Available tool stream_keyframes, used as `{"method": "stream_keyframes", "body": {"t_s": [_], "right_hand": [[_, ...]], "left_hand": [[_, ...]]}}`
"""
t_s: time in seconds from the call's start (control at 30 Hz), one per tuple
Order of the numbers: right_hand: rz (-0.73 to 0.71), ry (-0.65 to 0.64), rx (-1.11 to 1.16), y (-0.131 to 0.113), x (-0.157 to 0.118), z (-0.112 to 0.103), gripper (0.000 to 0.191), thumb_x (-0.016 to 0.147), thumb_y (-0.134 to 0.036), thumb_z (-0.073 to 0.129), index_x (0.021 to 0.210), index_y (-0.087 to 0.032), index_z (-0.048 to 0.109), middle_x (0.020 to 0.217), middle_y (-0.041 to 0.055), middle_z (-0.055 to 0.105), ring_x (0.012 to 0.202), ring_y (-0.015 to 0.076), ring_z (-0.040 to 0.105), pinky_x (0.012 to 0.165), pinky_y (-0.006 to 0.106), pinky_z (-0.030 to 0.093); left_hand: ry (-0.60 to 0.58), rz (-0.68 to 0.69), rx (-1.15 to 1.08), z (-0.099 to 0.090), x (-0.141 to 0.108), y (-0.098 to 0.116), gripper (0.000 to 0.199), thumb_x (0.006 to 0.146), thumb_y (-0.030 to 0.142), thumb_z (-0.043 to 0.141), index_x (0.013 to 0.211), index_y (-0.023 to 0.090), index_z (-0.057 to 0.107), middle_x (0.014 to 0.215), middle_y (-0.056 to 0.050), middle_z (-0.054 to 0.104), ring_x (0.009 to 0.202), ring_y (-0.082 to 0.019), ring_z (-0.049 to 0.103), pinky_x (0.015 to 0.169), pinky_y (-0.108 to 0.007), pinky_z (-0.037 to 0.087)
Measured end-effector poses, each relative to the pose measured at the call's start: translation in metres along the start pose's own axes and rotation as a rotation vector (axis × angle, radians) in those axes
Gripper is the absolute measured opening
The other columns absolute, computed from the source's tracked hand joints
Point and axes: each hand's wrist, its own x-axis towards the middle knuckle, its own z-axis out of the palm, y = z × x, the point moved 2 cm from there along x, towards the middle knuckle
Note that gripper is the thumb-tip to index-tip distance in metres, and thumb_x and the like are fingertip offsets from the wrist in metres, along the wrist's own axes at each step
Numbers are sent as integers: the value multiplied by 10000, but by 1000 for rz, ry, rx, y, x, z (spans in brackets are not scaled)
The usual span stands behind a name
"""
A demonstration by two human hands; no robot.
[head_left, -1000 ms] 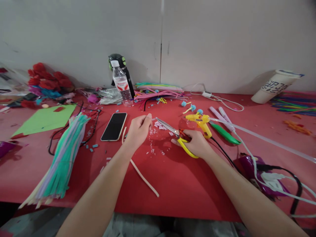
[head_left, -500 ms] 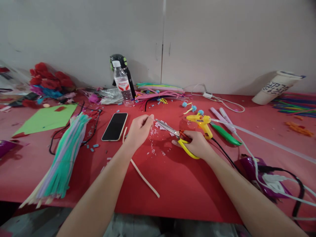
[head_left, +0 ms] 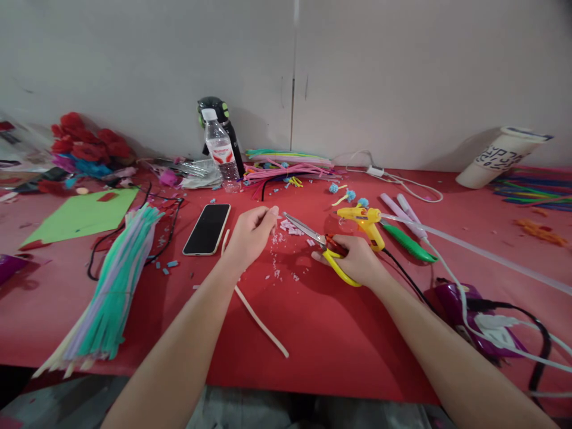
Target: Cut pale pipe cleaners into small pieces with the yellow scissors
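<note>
"Yellow-handled scissors [head_left: 311,233], frame centre: what holds them?"
"The right hand [head_left: 353,256], clasped around the handles; the blades point upper left, toward the left hand [head_left: 252,235]."
"And that hand?"
"Thumb and forefinger pinched together; whether anything sits between, I cannot tell. Pink clippings [head_left: 289,227] lie just beside."

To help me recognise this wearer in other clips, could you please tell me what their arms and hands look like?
The left hand and right hand wear no gloves, and no rings show, though some fingers are hidden. Both forearms are bare, with no sleeves, watch or bracelet in view.
</note>
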Motion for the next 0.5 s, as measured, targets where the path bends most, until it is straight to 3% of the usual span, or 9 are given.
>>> {"method": "stream_keyframes", "body": {"t_s": [0.5], "right_hand": [[1,-59,36,1,-1,-2,523,669,-623,706,620,-198,405,586,-54,302,551,90,266,473,228,245]], "left_hand": [[-38,42,-8,0,0,1,420,946,468,474,644,178,508,590,15,489,551,-108,438,553,-247,345]]}}
